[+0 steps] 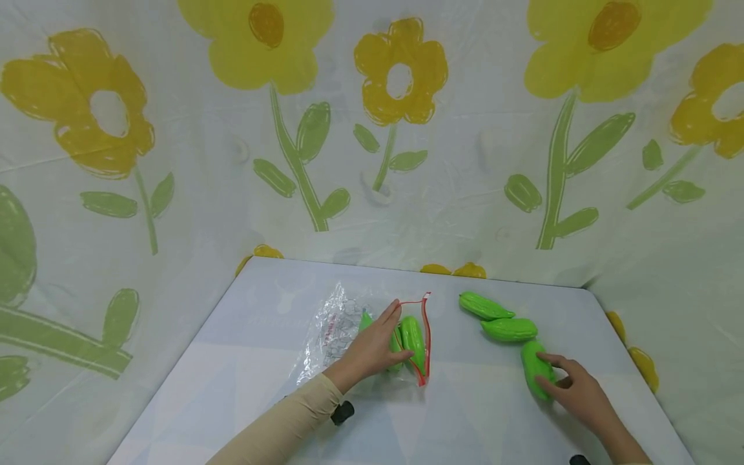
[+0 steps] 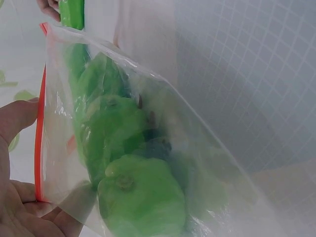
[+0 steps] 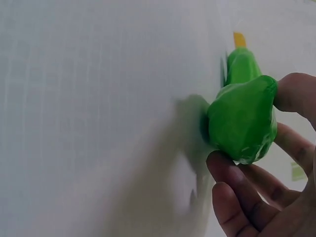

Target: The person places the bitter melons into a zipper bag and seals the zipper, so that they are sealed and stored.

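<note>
A clear zip bag [image 1: 340, 329] with a red seal strip [image 1: 427, 336] lies on the white table [image 1: 261, 361]. My left hand [image 1: 380, 342] holds its mouth at the seal, thumb under and fingers over. In the left wrist view the bag [image 2: 163, 128] holds several green toy gourds [image 2: 140, 197], with my thumb [image 2: 15, 118] beside the red strip [image 2: 38, 148]. My right hand [image 1: 572, 384] grips a green gourd [image 1: 535, 368] on the table's right side. Thumb and fingers pinch that gourd [image 3: 244, 121] in the right wrist view. Two more gourds [image 1: 485, 307] [image 1: 508, 329] lie just beyond it.
A cloth printed with yellow flowers [image 1: 401, 71] hangs behind and around the table. The table's right edge [image 1: 633, 368] runs close to my right hand. A small black piece [image 1: 343, 412] sits by my left sleeve.
</note>
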`<action>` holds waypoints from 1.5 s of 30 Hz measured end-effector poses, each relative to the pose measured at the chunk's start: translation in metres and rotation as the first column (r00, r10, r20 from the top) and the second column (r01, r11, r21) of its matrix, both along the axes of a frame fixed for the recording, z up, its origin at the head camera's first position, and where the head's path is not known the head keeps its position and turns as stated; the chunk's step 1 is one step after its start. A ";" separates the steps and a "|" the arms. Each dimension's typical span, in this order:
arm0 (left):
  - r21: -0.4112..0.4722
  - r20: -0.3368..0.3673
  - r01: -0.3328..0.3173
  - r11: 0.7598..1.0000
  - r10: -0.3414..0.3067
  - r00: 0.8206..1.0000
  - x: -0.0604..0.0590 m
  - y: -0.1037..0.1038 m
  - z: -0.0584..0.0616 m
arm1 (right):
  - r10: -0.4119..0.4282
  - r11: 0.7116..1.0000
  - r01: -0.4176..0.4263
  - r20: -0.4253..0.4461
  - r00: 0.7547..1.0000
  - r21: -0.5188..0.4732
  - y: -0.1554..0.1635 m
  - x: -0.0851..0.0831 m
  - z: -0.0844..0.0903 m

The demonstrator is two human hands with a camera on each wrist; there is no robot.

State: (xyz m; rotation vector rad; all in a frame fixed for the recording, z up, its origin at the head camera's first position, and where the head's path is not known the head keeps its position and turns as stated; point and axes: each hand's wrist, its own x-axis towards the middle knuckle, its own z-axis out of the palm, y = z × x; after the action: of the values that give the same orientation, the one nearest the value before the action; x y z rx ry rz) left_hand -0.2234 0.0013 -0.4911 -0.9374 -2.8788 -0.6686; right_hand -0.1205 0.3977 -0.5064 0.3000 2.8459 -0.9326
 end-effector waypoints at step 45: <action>-0.014 -0.002 -0.002 1.000 0.002 1.000 -0.001 0.001 0.000 | 0.044 0.992 -0.053 -0.076 0.996 -0.115 -0.087 -0.027 -0.010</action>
State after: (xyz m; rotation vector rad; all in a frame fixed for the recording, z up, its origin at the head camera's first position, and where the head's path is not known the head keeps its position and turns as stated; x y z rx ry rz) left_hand -0.2242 0.0026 -0.4914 -0.9358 -2.8864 -0.6476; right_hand -0.1479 0.3107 -0.5160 0.1868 2.8346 -1.1169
